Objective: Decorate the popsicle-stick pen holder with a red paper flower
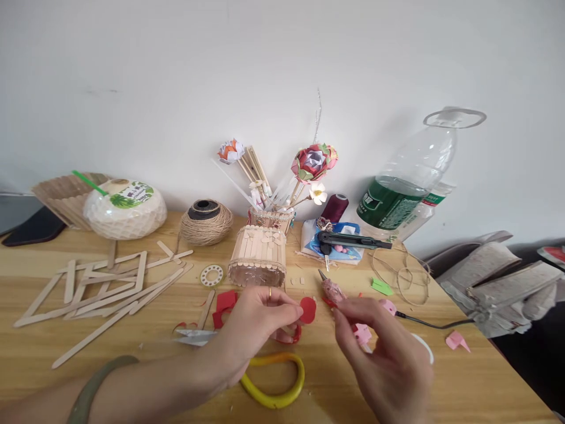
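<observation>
My left hand (269, 321) is closed in a pinch on a small rounded piece of red paper (308, 310). To its right, my right hand (384, 347) has thumb and forefinger pressed together; what they hold, if anything, I cannot make out. Just beyond those fingertips lies a pink glue gun (333, 290) with a metal tip, partly hidden by the hand. Under my left wrist lie scissors with a yellow handle (276, 396), their blades showing at the left. Red paper scraps (226, 301) lie behind the left hand, and pink paper (362, 334) is beside the right.
Wooden craft sticks (101, 288) spread over the left of the table. Behind stand a twine ball (206, 224), a craft-stick basket (258, 253), paper flowers (314, 162) and a large bottle (397, 194). A black utility knife (353, 239) rests on a blue packet. A cord (436, 324) runs right.
</observation>
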Demonstrator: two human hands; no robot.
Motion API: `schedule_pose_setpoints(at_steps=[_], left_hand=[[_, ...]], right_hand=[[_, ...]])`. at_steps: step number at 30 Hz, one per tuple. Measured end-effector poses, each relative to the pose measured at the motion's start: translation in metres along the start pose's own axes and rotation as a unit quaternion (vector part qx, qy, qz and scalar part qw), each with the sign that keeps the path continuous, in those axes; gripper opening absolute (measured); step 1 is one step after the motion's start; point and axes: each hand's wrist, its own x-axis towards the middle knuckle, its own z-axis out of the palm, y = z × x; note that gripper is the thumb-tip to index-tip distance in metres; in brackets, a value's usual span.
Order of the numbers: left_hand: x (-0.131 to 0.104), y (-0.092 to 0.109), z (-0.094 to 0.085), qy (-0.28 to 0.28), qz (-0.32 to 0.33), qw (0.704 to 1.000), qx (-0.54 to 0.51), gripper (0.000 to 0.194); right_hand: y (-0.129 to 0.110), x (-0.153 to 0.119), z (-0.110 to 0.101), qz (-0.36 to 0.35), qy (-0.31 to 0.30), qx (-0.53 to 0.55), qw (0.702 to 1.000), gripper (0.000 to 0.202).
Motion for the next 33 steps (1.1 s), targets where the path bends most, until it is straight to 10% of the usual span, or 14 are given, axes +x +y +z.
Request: schedule_pose_setpoints(at_steps=[3,9,33], left_hand=[[-0.001,0.001,0.001,-0.004,-0.004,1.0,0.005,0.011],[-0.003,0.004,0.0,-0.01,-0.017,1.0,0.007,0.01],[-0.003,-0.001,-0.006,-0.044,0.013,0.997,0.056,0.015]], right_hand=[[-0.001,-0.001,-0.001,-0.195,0.004,-0.115,0.974,0.021],[0.01,-0.003,-0.009,-0.311,-0.093,-0.155,0.933,0.02],[0.001,0.007,-0.013,-0.355,-0.134,-0.177,0.908,0.024]])
